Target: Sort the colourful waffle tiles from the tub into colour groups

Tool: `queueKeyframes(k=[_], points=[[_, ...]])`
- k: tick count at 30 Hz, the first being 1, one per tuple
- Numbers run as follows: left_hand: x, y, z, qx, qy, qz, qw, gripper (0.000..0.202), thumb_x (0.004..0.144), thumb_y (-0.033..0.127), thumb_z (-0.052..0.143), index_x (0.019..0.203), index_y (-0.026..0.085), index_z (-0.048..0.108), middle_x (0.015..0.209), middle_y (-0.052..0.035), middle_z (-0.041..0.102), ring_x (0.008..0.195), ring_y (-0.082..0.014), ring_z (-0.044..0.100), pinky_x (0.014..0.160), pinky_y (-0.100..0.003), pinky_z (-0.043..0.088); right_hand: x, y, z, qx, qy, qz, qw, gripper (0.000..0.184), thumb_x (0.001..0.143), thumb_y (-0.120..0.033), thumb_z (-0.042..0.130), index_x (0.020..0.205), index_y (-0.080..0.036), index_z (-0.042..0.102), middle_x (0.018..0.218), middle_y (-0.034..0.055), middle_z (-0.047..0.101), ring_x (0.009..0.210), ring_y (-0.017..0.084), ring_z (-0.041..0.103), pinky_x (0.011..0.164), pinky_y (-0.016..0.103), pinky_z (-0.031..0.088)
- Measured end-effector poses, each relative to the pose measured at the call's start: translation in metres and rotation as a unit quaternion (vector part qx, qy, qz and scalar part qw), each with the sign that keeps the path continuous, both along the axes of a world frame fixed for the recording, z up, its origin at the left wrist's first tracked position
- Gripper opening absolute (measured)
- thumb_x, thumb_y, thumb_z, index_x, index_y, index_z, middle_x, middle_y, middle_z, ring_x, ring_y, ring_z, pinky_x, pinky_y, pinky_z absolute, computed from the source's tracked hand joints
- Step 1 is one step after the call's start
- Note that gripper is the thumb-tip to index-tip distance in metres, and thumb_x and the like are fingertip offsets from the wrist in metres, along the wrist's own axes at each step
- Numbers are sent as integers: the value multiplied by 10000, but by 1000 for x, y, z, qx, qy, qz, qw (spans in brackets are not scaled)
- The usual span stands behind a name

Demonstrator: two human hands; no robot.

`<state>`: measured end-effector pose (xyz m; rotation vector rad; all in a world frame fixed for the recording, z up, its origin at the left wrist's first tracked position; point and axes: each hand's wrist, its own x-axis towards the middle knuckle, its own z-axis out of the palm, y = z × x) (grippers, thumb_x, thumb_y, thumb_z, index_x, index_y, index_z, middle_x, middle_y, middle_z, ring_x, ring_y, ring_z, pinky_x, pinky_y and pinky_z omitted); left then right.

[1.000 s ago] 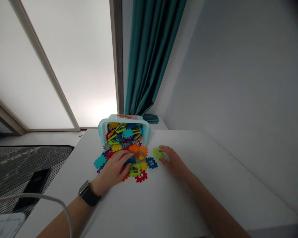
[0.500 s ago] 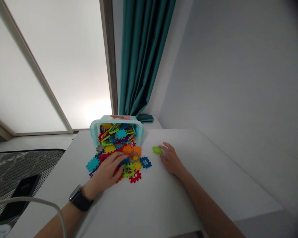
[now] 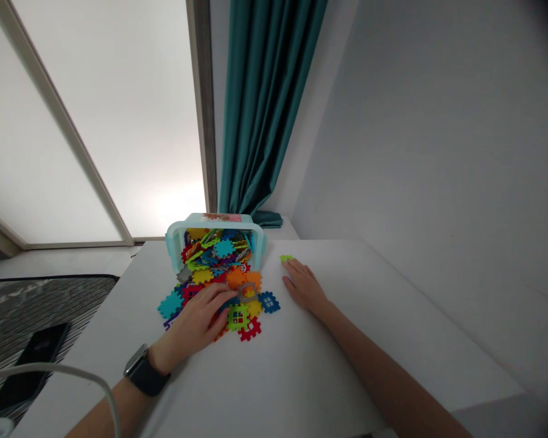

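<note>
Pale-blue tub [image 3: 175,243] lies on its side, spilling interlocking tiles [image 3: 203,275] onto the tabletop [image 3: 278,377], the left hand [image 3: 194,319] spread open on them, the empty right hand [image 3: 302,287] open just beside a lime-green tile [image 3: 286,258].

No text is legible; the label [image 3: 220,217] on the plastic bin [image 3: 173,243] is too small.

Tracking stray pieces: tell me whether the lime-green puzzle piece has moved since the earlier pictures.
Yes. Against the pale blue plastic tub, the lime-green puzzle piece has moved farther from the camera and now lies beside the tub's right corner.
</note>
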<state>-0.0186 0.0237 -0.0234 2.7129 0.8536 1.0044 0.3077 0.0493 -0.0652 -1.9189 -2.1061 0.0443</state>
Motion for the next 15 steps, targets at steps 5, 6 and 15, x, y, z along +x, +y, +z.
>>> queueKeyframes(k=[5, 6, 15], points=[[0, 0, 2, -4, -3, 8, 1000, 301, 951, 204, 480, 1222, 218, 611, 1186, -108, 655, 1070, -222, 661, 962, -358, 567, -4, 26, 3, -16, -13, -45, 999, 509, 996, -322, 371, 1493, -230, 432, 1574, 79, 424, 1493, 269, 287, 1214, 517, 201], [0, -1, 3, -5, -2, 8, 1000, 301, 952, 203, 477, 1223, 217, 608, 1185, -109, 654, 1068, -222, 661, 959, -357, 568, -4, 29, 3, -17, -13, -50, 999, 510, 996, -323, 373, 1495, -234, 428, 1575, 78, 423, 1491, 269, 289, 1212, 519, 199], [0, -1, 3, -13, 5, 13, 1000, 289, 963, 208, 471, 1222, 224, 600, 1186, -106, 650, 1059, -219, 661, 949, -350, 566, 0, 35, -3, -14, -4, -53, 998, 505, 996, -331, 370, 1487, -229, 433, 1569, 75, 431, 1483, 261, 302, 1211, 506, 198]])
